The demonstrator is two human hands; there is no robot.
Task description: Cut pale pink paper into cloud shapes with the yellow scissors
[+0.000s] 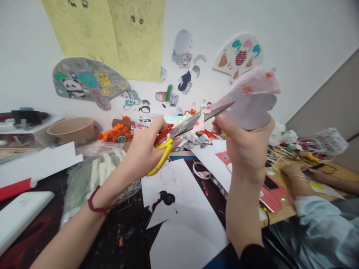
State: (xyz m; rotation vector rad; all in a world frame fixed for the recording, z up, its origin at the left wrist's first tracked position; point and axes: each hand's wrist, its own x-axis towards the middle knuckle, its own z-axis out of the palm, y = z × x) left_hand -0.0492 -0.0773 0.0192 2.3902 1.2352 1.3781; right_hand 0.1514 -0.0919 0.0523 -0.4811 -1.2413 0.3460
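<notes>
While the left hand [146,145] grips one scissors pair [179,129], the right [245,144] pinches one sheet [246,106]; two fans [89,80] hang.

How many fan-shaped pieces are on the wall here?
2: the panda fan at left, and the fan with red characters at upper right, just above the pink floral piece in the right hand. No others show.

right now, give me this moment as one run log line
left hand: gripping yellow-and-red scissors | right hand: holding pink floral piece | blades: at the piece | below: white paper on dark desk
</notes>
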